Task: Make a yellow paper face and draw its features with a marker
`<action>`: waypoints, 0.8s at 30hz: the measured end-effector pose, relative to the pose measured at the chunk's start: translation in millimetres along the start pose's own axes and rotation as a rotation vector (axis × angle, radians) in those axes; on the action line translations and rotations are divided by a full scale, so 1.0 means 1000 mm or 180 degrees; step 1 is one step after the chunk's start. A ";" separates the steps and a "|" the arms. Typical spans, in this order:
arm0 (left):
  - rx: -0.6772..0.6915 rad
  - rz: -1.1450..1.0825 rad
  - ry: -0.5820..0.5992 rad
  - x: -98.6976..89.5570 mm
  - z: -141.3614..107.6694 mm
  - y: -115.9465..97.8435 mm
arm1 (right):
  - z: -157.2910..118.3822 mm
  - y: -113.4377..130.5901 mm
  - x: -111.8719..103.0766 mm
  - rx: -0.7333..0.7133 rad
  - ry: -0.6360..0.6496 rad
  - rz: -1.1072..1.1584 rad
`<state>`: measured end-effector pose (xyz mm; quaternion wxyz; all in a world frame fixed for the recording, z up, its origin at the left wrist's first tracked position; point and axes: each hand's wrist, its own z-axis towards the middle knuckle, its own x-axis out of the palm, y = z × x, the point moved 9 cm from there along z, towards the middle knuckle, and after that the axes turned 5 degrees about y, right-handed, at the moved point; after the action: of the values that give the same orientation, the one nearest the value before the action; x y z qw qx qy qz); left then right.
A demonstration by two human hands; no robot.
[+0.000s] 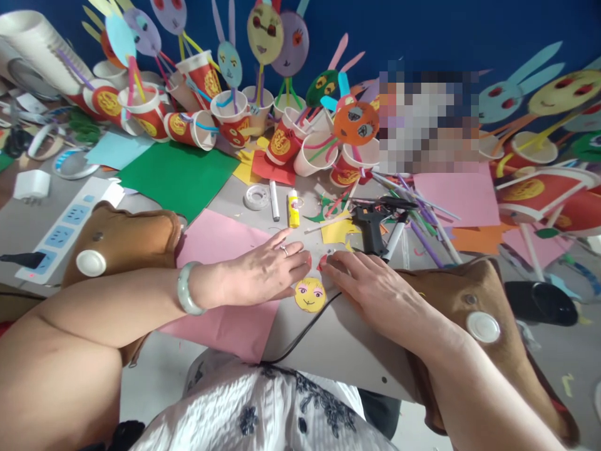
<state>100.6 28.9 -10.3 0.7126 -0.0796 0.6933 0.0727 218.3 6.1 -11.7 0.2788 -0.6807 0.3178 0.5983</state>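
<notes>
A round yellow paper face [310, 295] with drawn eyes and a smile lies on the grey table between my hands. Beside it, my left hand [267, 268], wearing a ring and a jade bangle, has its fingers apart. Its fingertips are at a small red paper piece, mostly covered by them. My right hand [370, 282] comes in from the other side, fingers close together, its tips on another small red paper piece [322, 262] above the face. Pink paper [230, 319] runs under my left wrist. A yellow glue stick [293, 210] and a white marker [275, 202] stand beyond.
Red paper cups [232, 125] with paper-face figures line the back. Near my right hand lie a black glue gun [369, 228] and its cable. Brown cushions [469, 294] are under both forearms. A power strip [66, 228] sits left, a black mouse [542, 303] right.
</notes>
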 end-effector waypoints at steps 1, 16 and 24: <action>-0.0003 -0.0013 0.0020 0.000 0.000 0.000 | -0.001 0.000 0.002 0.0012 0.0045 0.0009; -0.0037 -0.0147 0.0151 0.003 0.000 0.001 | -0.003 -0.008 0.006 0.0090 0.0148 0.0069; 0.0008 -0.0135 0.0054 0.001 0.000 0.000 | -0.001 -0.009 0.005 0.0059 0.0091 0.0139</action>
<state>100.2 28.3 -11.8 0.7082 -0.0939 0.6975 0.0560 226.4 10.8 -16.8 0.2674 -0.6795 0.3420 0.5915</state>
